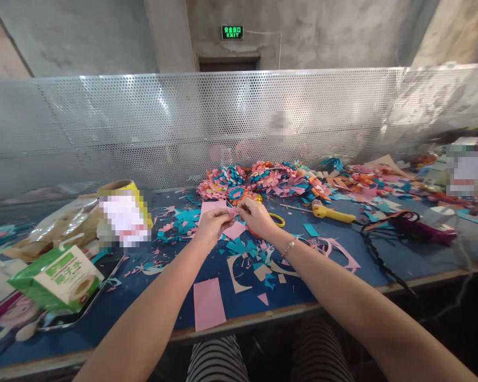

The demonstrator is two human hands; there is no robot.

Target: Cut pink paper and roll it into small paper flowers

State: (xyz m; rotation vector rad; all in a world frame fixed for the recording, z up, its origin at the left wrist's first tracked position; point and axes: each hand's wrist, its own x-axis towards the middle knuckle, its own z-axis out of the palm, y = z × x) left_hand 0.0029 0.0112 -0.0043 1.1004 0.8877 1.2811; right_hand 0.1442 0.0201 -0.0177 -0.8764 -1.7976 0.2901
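My left hand [214,227] and my right hand [256,216] meet over the middle of the blue table, fingertips pinched together. Between them is a small piece of pink paper [232,211], partly covered by the fingers. Another pink sheet [212,206] shows just behind my left hand. Beside my right wrist, a yellow loop [279,219], perhaps a scissor handle, is partly hidden. Turquoise paper scraps [241,247] and cream offcuts lie below the hands. Nearer the front edge rests a pink paper rectangle [209,304].
Fringed paper flowers [263,178] are heaped against a perforated metal screen [143,116]. To the right lie a yellow glue gun [333,213] and a dark cable [376,254]. A green drink carton [58,278] and a yellow tape roll [132,187] stand left.
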